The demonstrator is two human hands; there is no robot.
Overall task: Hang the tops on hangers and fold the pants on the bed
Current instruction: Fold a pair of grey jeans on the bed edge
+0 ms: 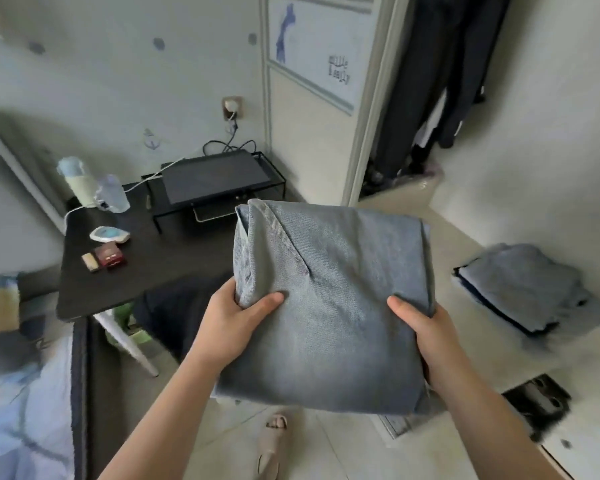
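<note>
Both hands (pixel 234 320) (pixel 426 332) grip folded jeans (pixel 329 299); fingers hidden underneath.

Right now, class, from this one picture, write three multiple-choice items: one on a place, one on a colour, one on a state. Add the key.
1. Where does the stack of folded pants lie?
A. on the black desk
B. on the pale surface right of the held jeans
C. on a hanger

2. What colour are the held jeans?
A. black
B. red
C. light blue

3. In what state are the held jeans?
A. folded, gripped by the left hand and the right hand
B. spread flat
C. hanging

Key: B, the stack sits near the right edge; C, it is faded blue denim; A, both thumbs press on top of the folded bundle.
</note>
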